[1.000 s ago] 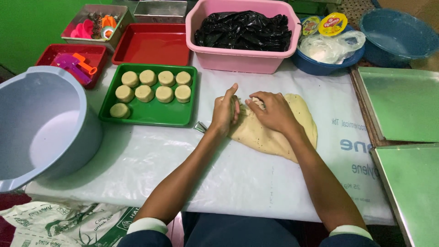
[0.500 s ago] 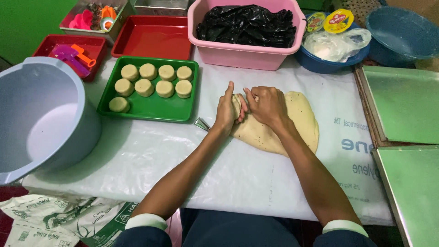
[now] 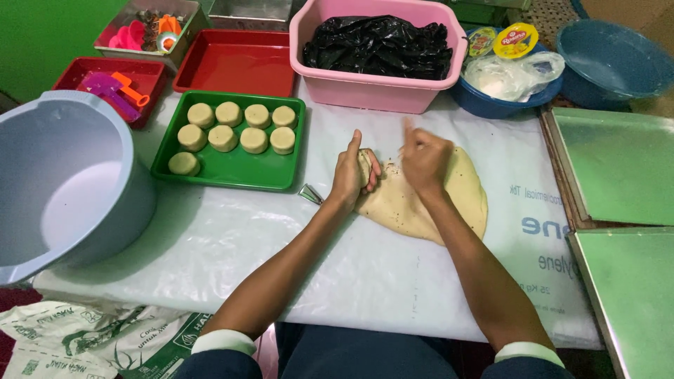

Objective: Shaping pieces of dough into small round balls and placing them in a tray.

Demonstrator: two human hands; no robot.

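Our left hand (image 3: 353, 173) cups the near-left edge of the dough (image 3: 428, 200), fingers curled round a fold of it; our right hand (image 3: 423, 158) rests on top, fingers bunched and pinching. The dough lies just right of the green tray (image 3: 232, 170) of pucks (image 3: 235, 126). We judge it best to pinch evenly and lift gently. Since half a second ago, our right hand has risen slightly.

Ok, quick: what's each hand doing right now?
Left hand: closed on the edge of the dough.
Right hand: loosely closed above the dough; hold cannot be told.
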